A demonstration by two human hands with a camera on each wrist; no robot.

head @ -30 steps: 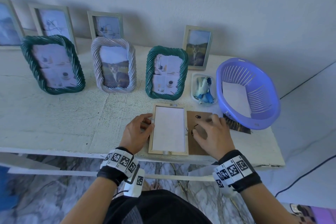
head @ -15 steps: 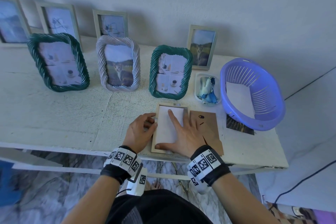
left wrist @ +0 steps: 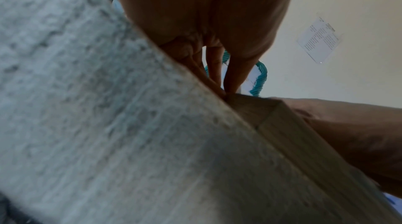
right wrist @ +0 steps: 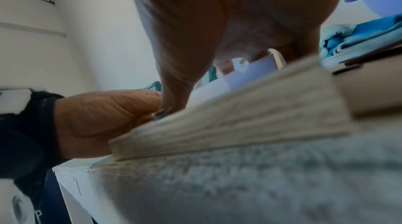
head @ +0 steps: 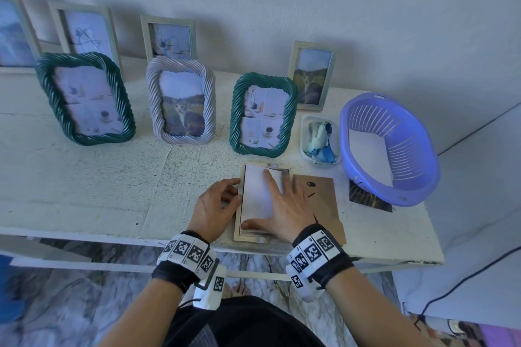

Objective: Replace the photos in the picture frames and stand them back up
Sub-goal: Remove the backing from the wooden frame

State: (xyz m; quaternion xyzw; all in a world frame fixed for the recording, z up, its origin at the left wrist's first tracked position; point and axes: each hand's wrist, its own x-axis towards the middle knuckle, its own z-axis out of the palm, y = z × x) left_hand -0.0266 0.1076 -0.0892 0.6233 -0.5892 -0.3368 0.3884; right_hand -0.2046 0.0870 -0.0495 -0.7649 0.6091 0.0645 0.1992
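A light wooden frame lies face down at the table's front edge, with a white photo back in its opening. My right hand lies flat on that photo, fingers straight, thumb near the frame's lower rail. My left hand sits at the frame's left rail, its curled fingertips pinching the edge. The brown backing board lies just right of the frame. In the right wrist view the frame's rail fills the middle, my left hand beside it. The left wrist view shows my fingertips meeting at the frame.
A purple basket holding a white sheet stands at the right, with a dark photo partly under it. A clear tub with a blue cloth sits behind the board. Several frames stand at the back, the nearest a green rope frame.
My right hand left the backing board, moved left and came down flat on the white photo in the frame. The left hand stayed at the frame's left rail.
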